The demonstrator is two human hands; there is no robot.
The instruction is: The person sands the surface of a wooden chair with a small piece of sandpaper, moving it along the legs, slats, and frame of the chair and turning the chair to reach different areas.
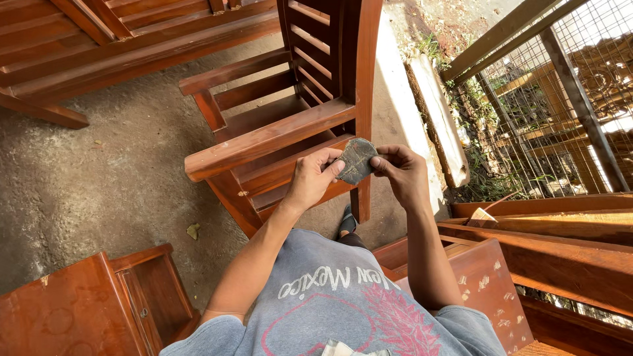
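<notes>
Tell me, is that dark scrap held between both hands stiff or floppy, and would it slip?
The worn sandpaper scrap looks floppy: it is creased and bends between the left hand and right hand. It is probably very light, since fingertips alone pinch it up. Its rough-looking face suggests it would hardly slip.

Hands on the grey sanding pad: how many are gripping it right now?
2. The left hand pinches the left edge of the grey sanding pad; the right hand pinches its right edge, in front of the wooden chair. Fingertips behind the pad are hidden.
</notes>
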